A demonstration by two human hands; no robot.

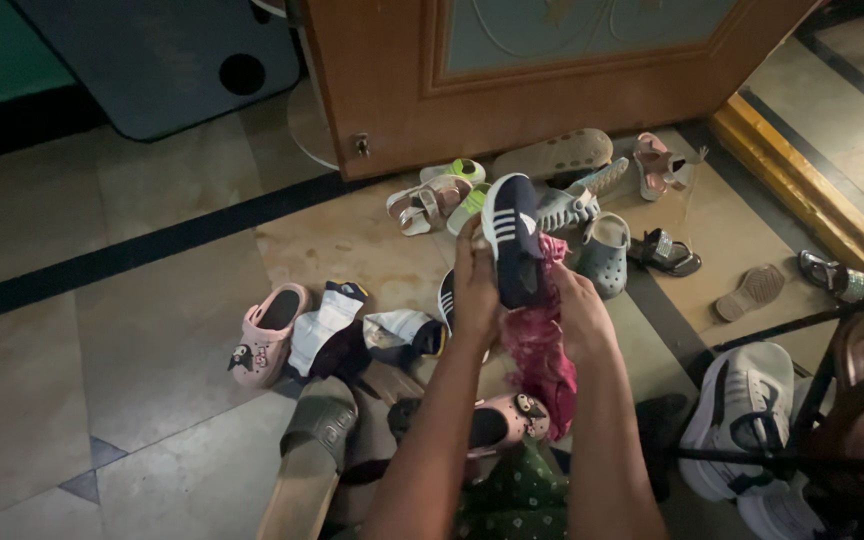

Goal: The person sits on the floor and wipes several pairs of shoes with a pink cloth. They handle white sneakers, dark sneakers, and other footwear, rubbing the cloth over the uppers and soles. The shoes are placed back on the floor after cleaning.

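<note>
Navy striped shoe [510,240] is standing upright between both grips: left hand [474,290] clasping its side, right hand [580,315] pressing pink cloth [542,345] against it.

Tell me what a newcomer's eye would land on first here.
First, the two hands, left hand and right hand, holding up a dark blue sneaker with white stripes against a pink cloth at centre. Around them, shoes litter the tiled floor: a pink clog at left, a white sneaker at right.
</note>
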